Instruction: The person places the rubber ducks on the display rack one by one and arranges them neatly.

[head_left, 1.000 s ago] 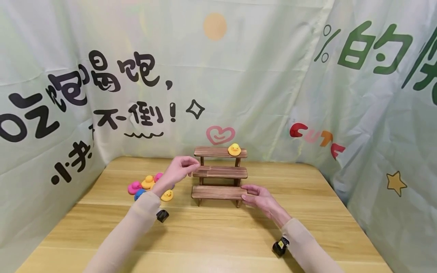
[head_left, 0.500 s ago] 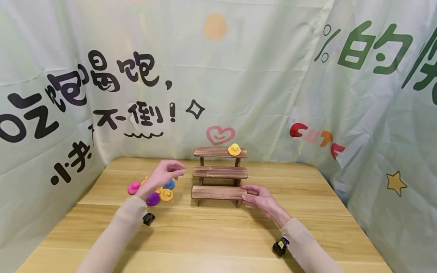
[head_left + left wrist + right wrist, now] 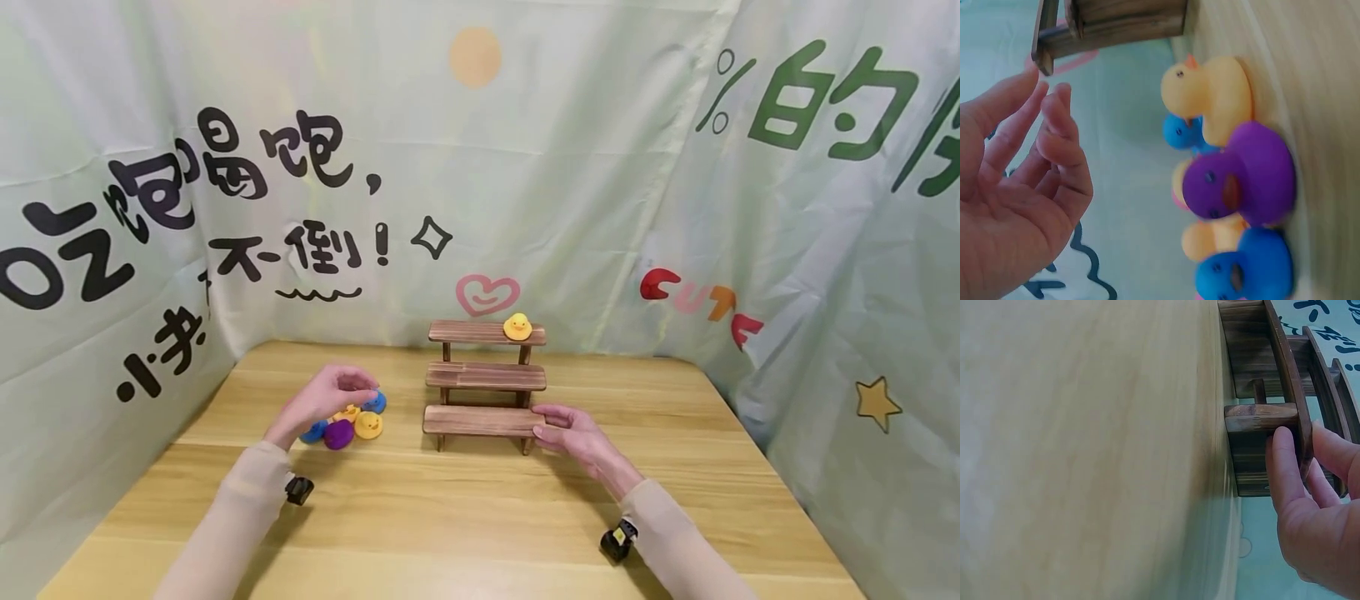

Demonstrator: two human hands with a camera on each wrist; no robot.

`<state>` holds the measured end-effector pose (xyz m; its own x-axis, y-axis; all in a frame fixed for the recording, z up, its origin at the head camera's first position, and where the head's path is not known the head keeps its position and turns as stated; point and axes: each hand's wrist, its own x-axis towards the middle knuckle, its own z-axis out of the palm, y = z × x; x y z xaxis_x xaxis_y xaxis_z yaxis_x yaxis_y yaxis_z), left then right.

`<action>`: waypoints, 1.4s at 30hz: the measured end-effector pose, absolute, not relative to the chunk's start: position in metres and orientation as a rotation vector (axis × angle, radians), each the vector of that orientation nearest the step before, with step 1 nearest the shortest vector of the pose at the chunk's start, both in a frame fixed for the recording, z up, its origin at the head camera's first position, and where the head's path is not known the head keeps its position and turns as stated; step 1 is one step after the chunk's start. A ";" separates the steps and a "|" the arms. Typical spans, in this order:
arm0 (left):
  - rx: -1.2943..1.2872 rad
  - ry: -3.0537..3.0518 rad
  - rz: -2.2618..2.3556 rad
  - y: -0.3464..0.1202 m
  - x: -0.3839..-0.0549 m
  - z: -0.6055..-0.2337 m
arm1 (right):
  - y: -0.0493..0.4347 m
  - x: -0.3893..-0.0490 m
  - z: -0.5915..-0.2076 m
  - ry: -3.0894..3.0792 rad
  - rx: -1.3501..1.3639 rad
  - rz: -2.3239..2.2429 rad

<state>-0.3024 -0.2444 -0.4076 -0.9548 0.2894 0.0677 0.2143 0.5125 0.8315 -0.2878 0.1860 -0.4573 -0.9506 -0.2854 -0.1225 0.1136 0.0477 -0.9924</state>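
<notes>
My left hand [image 3: 324, 400] hovers over a cluster of rubber ducks, its fingers loosely bent with nothing between them. In the left wrist view a yellow duck [image 3: 1229, 94], a purple duck [image 3: 1254, 175] and a blue duck [image 3: 1260, 262] sit apart from that hand. Others are partly hidden behind them. With thumb and fingers, my right hand [image 3: 576, 437] pinches the right end of the lowest step of a brown wooden three-tier stand [image 3: 480, 421]. One yellow duck [image 3: 517, 327] sits on the right part of the top step.
The stand and ducks are on a wood-grain table [image 3: 450, 517]. Behind and at both sides hangs a pale printed cloth [image 3: 570, 183]. Small black cameras are worn at both wrists.
My left hand has moved left and down from beside the stand's middle step to above the ducks. The right hand keeps its place on the lowest step.
</notes>
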 end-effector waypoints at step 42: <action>0.660 2.609 0.985 -0.298 -0.299 -0.427 | 0.186 -0.290 -0.457 2.012 -0.139 -2.005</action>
<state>-0.2987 -0.2979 -0.4268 -0.8579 0.5053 -0.0929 0.3178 0.6640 0.6768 -0.2896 0.1862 -0.4566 -0.9513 -0.2745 -0.1405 0.1396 0.0230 -0.9899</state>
